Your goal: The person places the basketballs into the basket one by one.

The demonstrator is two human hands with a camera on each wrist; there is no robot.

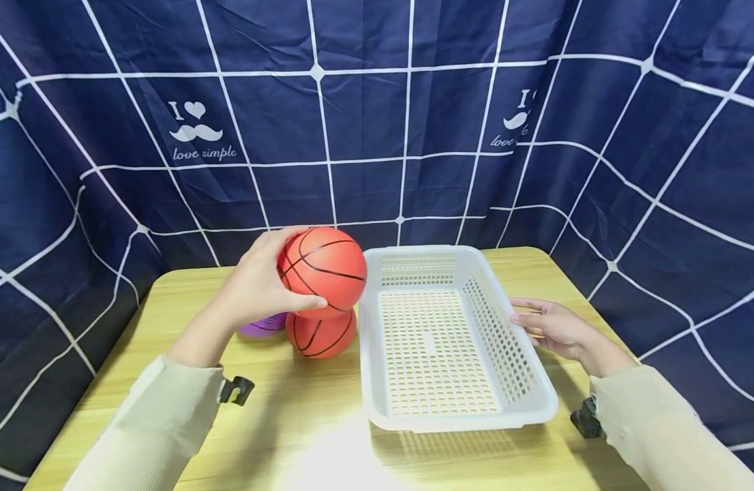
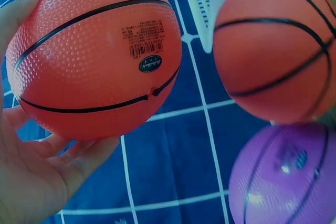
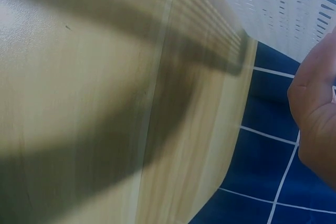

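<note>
In the head view my left hand (image 1: 263, 276) grips an orange-red toy basketball (image 1: 328, 266), with the thumb low on its near side and the fingers round the left. The left wrist view shows the thumb and fingers spread round this ball (image 2: 100, 72), which bears a printed label. A second orange-red ball (image 1: 322, 335) sits just below it on the table, and a purple ball (image 1: 264, 326) is partly hidden behind my left hand. My right hand (image 1: 555, 327) touches the right rim of a white plastic basket (image 1: 524, 416), fingers fairly straight.
The basket has a perforated floor and sides and stands on a light wood table (image 1: 279, 423). A dark blue curtain with white lines (image 1: 365, 123) hangs behind and at both sides. Black wrist mounts (image 1: 236, 390) stick out from both sleeves.
</note>
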